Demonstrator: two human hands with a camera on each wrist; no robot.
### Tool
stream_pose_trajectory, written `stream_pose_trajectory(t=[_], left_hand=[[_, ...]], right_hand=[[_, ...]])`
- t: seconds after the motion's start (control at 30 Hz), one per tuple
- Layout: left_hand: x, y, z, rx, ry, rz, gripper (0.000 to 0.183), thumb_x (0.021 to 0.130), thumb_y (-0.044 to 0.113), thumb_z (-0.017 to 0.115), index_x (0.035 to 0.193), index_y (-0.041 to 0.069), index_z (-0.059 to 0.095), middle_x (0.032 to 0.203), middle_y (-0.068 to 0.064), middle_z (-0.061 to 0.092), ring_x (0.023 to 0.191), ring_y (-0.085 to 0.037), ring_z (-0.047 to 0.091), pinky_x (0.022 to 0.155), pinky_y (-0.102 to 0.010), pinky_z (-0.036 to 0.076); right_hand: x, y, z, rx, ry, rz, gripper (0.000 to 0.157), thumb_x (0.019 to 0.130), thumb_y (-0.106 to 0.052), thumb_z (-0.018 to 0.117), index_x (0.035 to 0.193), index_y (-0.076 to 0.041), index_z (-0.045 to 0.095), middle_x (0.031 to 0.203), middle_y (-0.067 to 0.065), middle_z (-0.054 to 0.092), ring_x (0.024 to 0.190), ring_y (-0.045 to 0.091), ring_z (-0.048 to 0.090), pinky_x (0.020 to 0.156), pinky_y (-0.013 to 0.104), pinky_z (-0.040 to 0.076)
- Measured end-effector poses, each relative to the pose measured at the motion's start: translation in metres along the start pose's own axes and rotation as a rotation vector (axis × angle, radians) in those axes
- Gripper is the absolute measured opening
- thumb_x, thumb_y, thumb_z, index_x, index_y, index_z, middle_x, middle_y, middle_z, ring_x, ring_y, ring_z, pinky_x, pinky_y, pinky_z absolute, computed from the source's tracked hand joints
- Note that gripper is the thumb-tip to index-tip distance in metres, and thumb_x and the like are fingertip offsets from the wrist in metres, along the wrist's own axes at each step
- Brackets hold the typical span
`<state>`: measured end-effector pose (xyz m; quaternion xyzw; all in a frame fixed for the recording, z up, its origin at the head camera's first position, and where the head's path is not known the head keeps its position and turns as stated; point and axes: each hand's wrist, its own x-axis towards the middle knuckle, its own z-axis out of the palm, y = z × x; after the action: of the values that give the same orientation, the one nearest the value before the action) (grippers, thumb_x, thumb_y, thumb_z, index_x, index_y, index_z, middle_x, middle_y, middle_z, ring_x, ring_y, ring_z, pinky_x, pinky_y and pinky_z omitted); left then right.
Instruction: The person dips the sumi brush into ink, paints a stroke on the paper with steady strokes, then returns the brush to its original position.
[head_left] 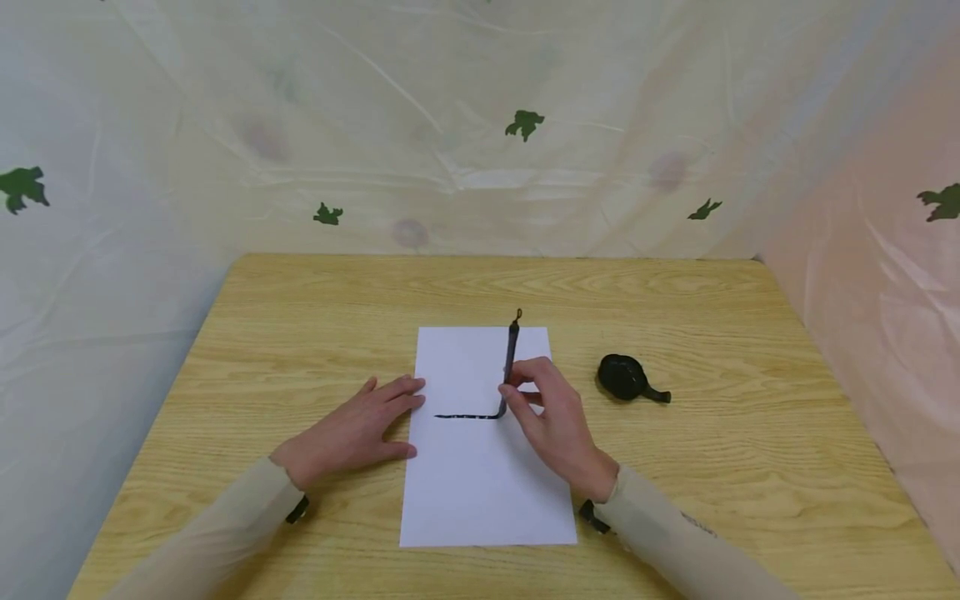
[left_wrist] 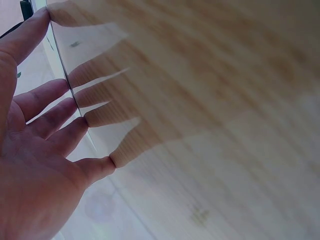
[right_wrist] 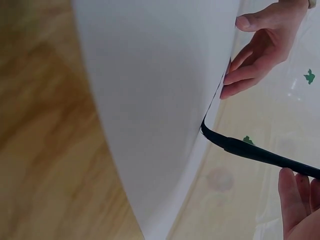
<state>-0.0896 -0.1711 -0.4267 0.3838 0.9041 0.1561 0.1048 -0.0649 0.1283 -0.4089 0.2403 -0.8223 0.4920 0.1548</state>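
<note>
My right hand (head_left: 551, 417) pinches a dark calligraphy brush (head_left: 512, 354) that stands nearly upright, a small loop at its top end. In the right wrist view the bristles (right_wrist: 210, 134) bend against the white paper (right_wrist: 145, 100). A black horizontal stroke (head_left: 465, 417) runs across the sheet (head_left: 480, 500) and ends at the brush tip. My left hand (head_left: 356, 429) lies with fingers spread, its fingertips on the left edge of the sheet. In the left wrist view the same hand (left_wrist: 45, 150) has its fingertips down on the surface.
A small black dish with a short handle (head_left: 622, 377) sits on the wooden table (head_left: 300, 333), right of the paper. Behind the table hangs a pale curtain (head_left: 420, 125) with green leaf-like shapes. Dark wrist devices (head_left: 595, 517) show at both cuffs.
</note>
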Motion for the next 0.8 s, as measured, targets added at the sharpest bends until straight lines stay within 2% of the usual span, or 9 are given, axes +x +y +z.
stream_pose_trajectory(t=[0.8], left_hand=[[0.0000,0.0001,-0.0003,-0.007,0.004,0.008,0.072,0.088,0.047,0.068,0.142,0.004,0.047,0.154,-0.007,0.034,0.140,-0.021,0.030,0.111,-0.059,0.020]], right_hand=[[-0.0042,0.0022,-0.0076,-0.012,0.023,-0.006,0.021,0.091,-0.002,0.066,0.109,-0.006,0.057,0.103,0.002,0.057,0.094,0.015,0.059,0.075,0.028,0.057]])
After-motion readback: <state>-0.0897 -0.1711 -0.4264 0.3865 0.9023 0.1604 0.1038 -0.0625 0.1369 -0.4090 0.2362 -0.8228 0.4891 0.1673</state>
